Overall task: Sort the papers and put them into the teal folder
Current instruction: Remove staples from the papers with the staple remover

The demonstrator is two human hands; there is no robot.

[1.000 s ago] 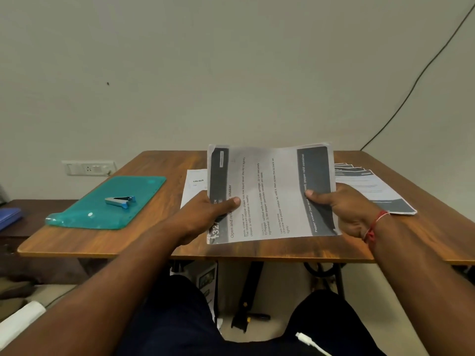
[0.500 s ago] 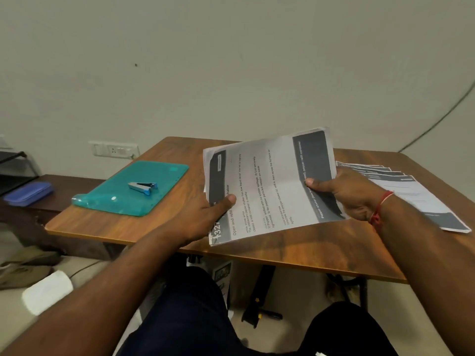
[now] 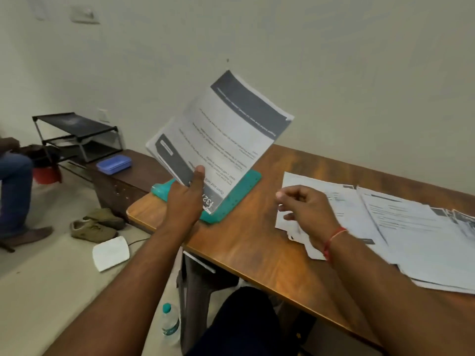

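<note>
In the head view, the left hand (image 3: pixel 183 201) pinches a sheaf of printed papers (image 3: pixel 221 134) at its lower corner, thumb on the front sheet. The sheaf is raised and tilted over the teal folder (image 3: pixel 239 191), which lies flat at the left end of the wooden table (image 3: pixel 257 242). The right hand (image 3: pixel 305 209), a red thread (image 3: pixel 334 237) at its wrist, hovers with fingers loosely curled and holding nothing, over the near edge of the loose sheets (image 3: pixel 411 232) spread on the table's right side. A blue box (image 3: pixel 114 163) sits on a low bench (image 3: pixel 128 181) beyond the table.

The held sheet (image 3: pixel 223 140) reads, upside down, "Open and refill" beside large digits "32"; smaller print is blurred.
</note>
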